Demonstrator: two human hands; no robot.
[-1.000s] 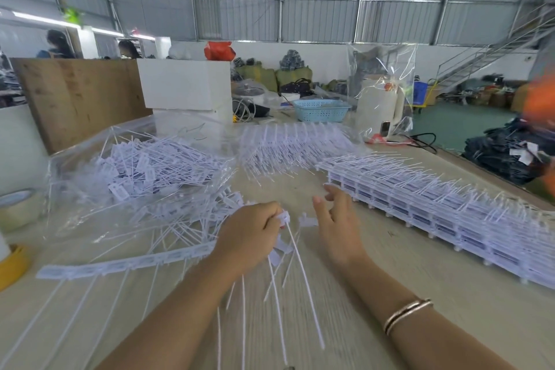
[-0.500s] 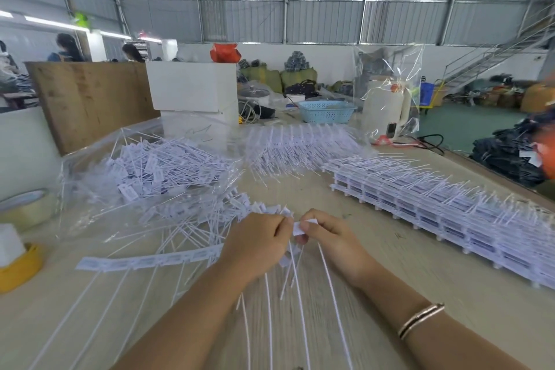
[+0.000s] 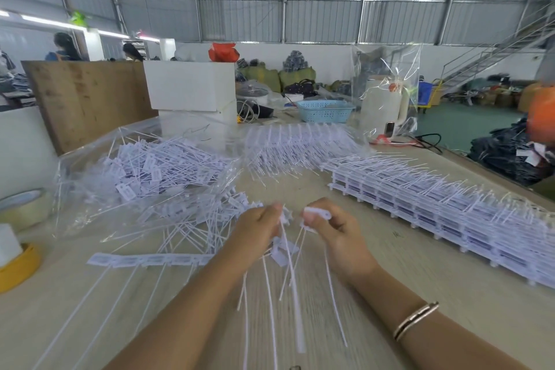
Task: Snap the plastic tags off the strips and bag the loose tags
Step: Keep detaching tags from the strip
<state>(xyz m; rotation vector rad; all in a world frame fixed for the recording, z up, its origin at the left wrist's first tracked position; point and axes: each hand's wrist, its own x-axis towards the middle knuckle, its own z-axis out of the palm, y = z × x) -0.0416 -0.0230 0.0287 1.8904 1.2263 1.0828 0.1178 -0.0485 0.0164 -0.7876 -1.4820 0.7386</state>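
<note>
Holding one strip (image 3: 156,260) tight in our left hand (image 3: 255,230), we are pinching a tag (image 3: 316,213) with our right hand (image 3: 333,234) to snap it. Loose tags are piling in the bag (image 3: 144,165) at ten o'clock, close for dropping.

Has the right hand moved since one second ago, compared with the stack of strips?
Yes. The right hand was open and apart from the left hand; it moved left, away from the stack of strips, and now pinches a tag.
</note>
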